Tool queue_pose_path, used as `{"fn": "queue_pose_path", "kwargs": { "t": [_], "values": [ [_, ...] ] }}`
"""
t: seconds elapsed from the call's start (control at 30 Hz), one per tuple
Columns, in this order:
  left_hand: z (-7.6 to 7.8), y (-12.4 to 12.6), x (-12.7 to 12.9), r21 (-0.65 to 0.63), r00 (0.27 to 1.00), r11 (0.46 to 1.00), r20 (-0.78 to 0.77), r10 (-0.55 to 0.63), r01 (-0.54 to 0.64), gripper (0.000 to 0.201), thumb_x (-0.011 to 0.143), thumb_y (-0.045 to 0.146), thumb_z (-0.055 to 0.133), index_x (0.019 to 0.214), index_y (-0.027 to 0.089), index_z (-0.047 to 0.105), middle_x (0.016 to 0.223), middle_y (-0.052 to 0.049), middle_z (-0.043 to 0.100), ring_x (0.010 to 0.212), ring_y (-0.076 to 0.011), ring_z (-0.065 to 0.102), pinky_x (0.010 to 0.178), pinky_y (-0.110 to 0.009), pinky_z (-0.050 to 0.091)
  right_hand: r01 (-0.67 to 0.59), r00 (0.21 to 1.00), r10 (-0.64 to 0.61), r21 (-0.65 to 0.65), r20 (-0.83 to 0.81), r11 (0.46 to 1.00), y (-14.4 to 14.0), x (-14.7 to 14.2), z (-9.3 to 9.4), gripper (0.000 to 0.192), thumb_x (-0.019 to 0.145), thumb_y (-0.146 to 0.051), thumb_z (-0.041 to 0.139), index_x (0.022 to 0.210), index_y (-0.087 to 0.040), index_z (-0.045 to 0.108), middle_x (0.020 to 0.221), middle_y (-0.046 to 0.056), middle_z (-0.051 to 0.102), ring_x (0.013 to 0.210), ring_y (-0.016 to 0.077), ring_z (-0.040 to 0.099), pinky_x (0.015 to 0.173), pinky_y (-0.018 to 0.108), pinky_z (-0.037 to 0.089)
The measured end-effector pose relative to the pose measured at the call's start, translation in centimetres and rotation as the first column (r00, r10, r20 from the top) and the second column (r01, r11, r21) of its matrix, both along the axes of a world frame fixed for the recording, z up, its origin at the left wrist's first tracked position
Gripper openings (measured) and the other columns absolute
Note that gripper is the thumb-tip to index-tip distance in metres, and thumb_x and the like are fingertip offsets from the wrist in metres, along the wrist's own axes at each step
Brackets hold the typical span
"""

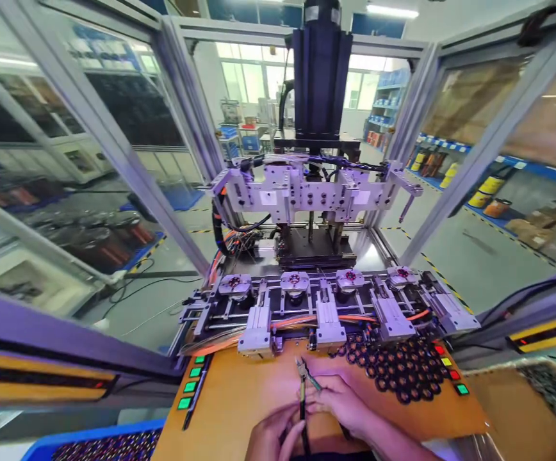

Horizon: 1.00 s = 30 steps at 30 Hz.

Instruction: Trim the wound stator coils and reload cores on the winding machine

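A pair of pliers [302, 367] points away from me above the front of the orange tabletop [230, 410], its metal jaws towards the machine. My right hand [335, 398] is closed around its green handle. My left hand [275, 434] has its fingers closed on a long dark piece with a yellowish stretch, which runs down from the jaws and looks like the other handle. Both hands nearly meet. A dark end shows below my right palm; what it belongs to I cannot tell. Many black rings [398, 368] lie in a cluster right of my hands.
Behind the tabletop stands a machine with several round fixtures [294, 280] and grey clamp blocks [330, 330]. Green buttons [190, 387] line the left edge; coloured buttons [446, 362] the right. A blue bin [42, 448] of small parts is lower left, a cardboard box [508, 397] right.
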<state>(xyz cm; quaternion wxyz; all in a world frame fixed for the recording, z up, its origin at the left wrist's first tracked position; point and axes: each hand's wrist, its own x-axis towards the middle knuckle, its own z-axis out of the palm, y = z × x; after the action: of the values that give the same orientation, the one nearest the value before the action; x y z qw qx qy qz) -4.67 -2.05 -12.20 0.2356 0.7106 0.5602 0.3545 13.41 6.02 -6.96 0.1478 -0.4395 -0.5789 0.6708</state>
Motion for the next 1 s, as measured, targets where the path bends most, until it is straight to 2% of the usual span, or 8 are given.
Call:
{"fn": "queue_pose_path", "kwargs": {
  "t": [0.27, 0.43, 0.5, 0.57, 0.63, 0.77, 0.87, 1.0],
  "values": [
    [0.9, -0.1, 1.8, 0.024, 0.993, 0.995, -0.065, 0.098, -0.096, 0.043, 0.094, 0.049, 0.05, 0.102, 0.015, 0.075, 0.059, -0.003, 0.073, 0.049, -0.0139, 0.069, 0.055, -0.017, 0.057, -0.022, 0.943, -0.159, 0.531, 0.293, 0.847, -0.4, 2.1, -2.6, 0.034, 0.083, -0.019, 0.045, 0.098, -0.012, 0.074, 0.104, 0.019, 0.069, 0.108, 0.0341, 0.061, 0.103, 0.052, 0.043],
    [4.7, -0.7, -2.4, 0.122, 0.979, 0.982, -0.12, 0.162, -0.147, 0.05, 0.1, 0.046, 0.036, 0.083, 0.019, 0.075, 0.073, -0.005, 0.079, 0.064, -0.0137, 0.075, 0.066, -0.017, 0.058, -0.185, 0.937, -0.076, 0.67, 0.341, 0.719, -0.4, 4.3, -0.8, 0.027, 0.084, -0.013, 0.049, 0.094, -0.016, 0.075, 0.096, 0.015, 0.07, 0.095, 0.0293, 0.065, 0.091, 0.045, 0.053],
    [7.5, -0.3, -5.6, 0.17, 0.961, 0.966, -0.164, 0.22, -0.192, 0.048, 0.101, 0.041, 0.037, 0.076, 0.019, 0.072, 0.067, -0.003, 0.076, 0.059, -0.0133, 0.073, 0.059, -0.017, 0.057, -0.281, 0.945, 0.01, 0.798, 0.326, 0.533, 0.9, 4.8, 2.7, 0.028, 0.091, -0.014, 0.047, 0.103, -0.018, 0.072, 0.099, 0.012, 0.07, 0.094, 0.025, 0.065, 0.088, 0.038, 0.054],
    [10.7, 1.2, -9.1, 0.209, 0.936, 0.953, -0.229, 0.267, -0.221, 0.042, 0.098, 0.041, 0.044, 0.072, 0.019, 0.069, 0.057, -0.001, 0.069, 0.048, -0.0134, 0.065, 0.05, -0.02, 0.052, -0.346, 0.938, 0.079, 0.909, 0.337, 0.232, 3.3, 4.6, 7.3, 0.027, 0.095, -0.014, 0.045, 0.109, -0.016, 0.068, 0.099, 0.012, 0.069, 0.089, 0.0219, 0.064, 0.082, 0.034, 0.055],
    [13.7, 3.9, -12.1, 0.239, 0.905, 0.942, -0.299, 0.304, -0.237, 0.034, 0.094, 0.04, 0.053, 0.071, 0.019, 0.068, 0.061, -0.002, 0.068, 0.054, -0.0165, 0.064, 0.056, -0.026, 0.053, -0.409, 0.91, 0.086, 0.912, 0.406, 0.023, 6.6, 3.4, 11.8, 0.024, 0.095, -0.018, 0.048, 0.11, -0.015, 0.068, 0.097, 0.013, 0.068, 0.088, 0.0231, 0.063, 0.078, 0.036, 0.055],
    [17.4, 11.3, -15.3, 0.237, 0.85, 0.95, -0.44, 0.29, -0.201, 0.019, 0.085, 0.031, 0.068, 0.1, 0.019, 0.072, 0.112, -0.012, 0.07, 0.109, -0.0299, 0.062, 0.095, -0.046, 0.051, -0.624, 0.781, 0.062, 0.781, 0.622, 0.027, 13.7, -1.3, 16.7, 0.027, 0.087, -0.018, 0.062, 0.113, -0.012, 0.067, 0.118, 0.018, 0.062, 0.11, 0.0292, 0.059, 0.095, 0.045, 0.051],
    [18.0, 15.6, -15.7, 0.178, 0.821, 0.973, -0.526, 0.223, -0.15, 0.025, 0.082, 0.027, 0.072, 0.106, 0.018, 0.07, 0.132, -0.012, 0.061, 0.129, -0.0317, 0.051, 0.107, -0.053, 0.041, -0.683, 0.731, 0.061, 0.728, 0.68, 0.06, 17.4, -4.6, 16.4, 0.027, 0.081, -0.015, 0.07, 0.107, -0.01, 0.068, 0.124, 0.018, 0.059, 0.116, 0.029, 0.057, 0.098, 0.042, 0.051],
    [17.4, 17.8, -15.5, 0.086, 0.782, 0.991, -0.609, 0.132, -0.1, 0.031, 0.09, 0.032, 0.064, 0.118, 0.018, 0.063, 0.139, -0.011, 0.056, 0.127, -0.0294, 0.052, 0.106, -0.056, 0.042, -0.752, 0.658, 0.079, 0.648, 0.749, 0.119, 19.4, -6.3, 14.5, 0.022, 0.09, -0.028, 0.067, 0.105, -0.012, 0.065, 0.121, 0.011, 0.062, 0.112, 0.0236, 0.06, 0.095, 0.043, 0.052]
  ]
}}
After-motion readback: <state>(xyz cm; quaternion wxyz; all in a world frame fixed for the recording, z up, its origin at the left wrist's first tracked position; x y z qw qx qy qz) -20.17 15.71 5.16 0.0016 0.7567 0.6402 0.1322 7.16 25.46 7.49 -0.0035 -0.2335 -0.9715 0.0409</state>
